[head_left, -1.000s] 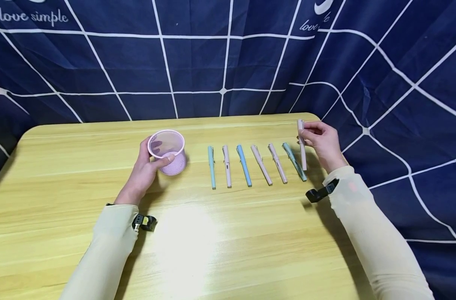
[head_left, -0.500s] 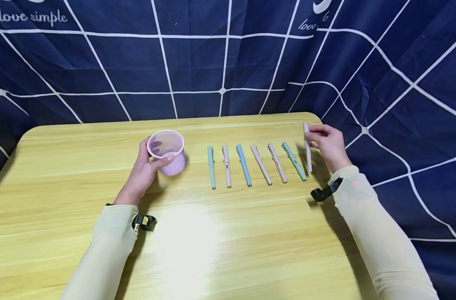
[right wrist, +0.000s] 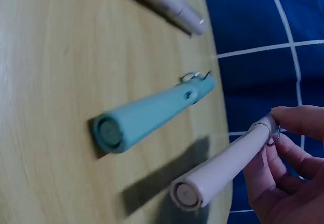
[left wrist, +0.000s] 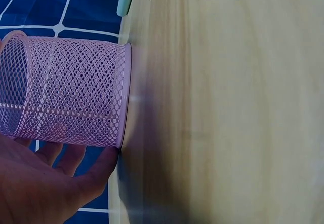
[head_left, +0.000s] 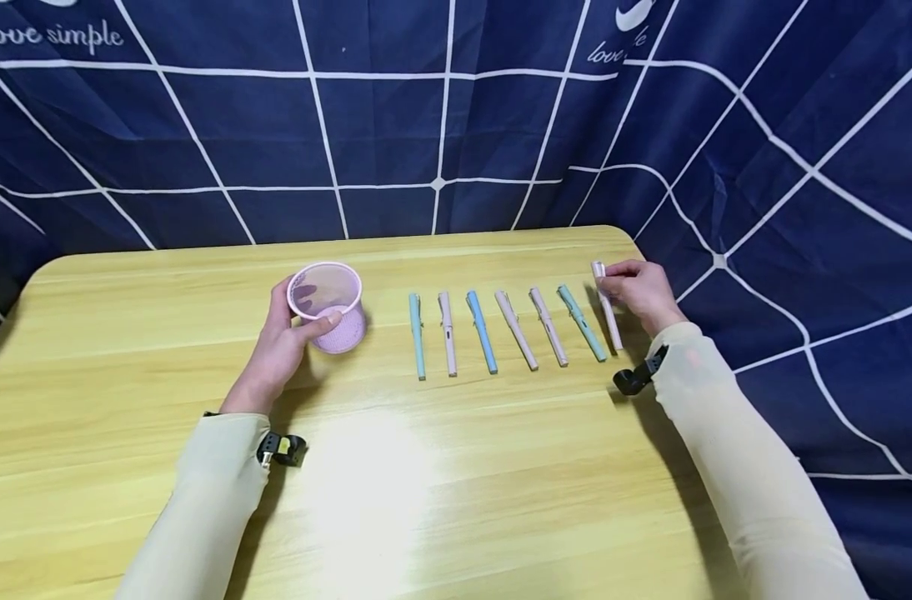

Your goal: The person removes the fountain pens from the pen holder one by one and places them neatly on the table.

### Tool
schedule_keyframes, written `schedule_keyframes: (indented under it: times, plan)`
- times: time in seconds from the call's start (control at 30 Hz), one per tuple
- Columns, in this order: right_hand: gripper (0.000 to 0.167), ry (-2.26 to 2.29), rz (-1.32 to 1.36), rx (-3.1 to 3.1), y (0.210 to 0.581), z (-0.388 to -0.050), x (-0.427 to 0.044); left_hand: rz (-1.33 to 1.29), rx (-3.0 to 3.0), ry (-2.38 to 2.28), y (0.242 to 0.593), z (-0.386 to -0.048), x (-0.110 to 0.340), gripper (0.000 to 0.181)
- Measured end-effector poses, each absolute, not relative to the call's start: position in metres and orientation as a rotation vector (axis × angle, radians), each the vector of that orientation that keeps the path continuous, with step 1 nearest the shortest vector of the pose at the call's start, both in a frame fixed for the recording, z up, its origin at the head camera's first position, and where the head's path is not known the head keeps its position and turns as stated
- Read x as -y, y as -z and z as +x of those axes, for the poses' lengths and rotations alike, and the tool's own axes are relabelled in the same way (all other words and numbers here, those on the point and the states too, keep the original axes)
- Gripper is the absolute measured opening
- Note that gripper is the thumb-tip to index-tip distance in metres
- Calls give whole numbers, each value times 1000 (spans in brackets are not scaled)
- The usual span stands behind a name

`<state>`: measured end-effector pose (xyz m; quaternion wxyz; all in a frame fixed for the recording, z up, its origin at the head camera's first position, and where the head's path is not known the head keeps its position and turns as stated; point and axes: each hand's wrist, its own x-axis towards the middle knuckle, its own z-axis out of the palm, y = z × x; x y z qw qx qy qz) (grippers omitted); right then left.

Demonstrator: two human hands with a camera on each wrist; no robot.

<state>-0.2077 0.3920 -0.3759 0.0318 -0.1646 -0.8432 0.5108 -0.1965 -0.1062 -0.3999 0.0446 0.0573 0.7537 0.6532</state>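
My left hand (head_left: 279, 354) grips a pink mesh pen cup (left wrist: 76, 89) standing upright on the table, thumb over its near side and fingers round the far side. In the head view its inside shows no pens. My right hand (head_left: 643, 296) pinches a pale pink pen (head_left: 610, 321) near its clip end, at the right end of a row of pens. In the right wrist view a shadow lies apart from this pen, which tilts over the table. Just left of it lies a teal-green pen (head_left: 582, 323).
Further left in the row lie a lilac pen (head_left: 549, 327), a pinkish pen (head_left: 517, 331), a blue pen (head_left: 482, 332), another lilac pen (head_left: 448, 333) and a light teal pen (head_left: 417, 337). The wooden table (head_left: 501, 483) ends at a dark blue curtain (head_left: 396, 125).
My right hand moved slightly right with the pink pen, then came back left and lowered it toward the table beside the teal-green pen. My left hand stays on the cup.
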Motion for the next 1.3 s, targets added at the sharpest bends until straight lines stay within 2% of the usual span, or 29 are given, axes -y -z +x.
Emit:
schedule_keyframes:
  times: [0.63,1.3]
  plan:
    - [32,-1218,-699,2914,390,-212,-391,160,-2335,-1961,402,-196,103,78]
    - [32,-1095,-697,2945,394,-212,-386,155,-2330,-1977,405,-198,107,81]
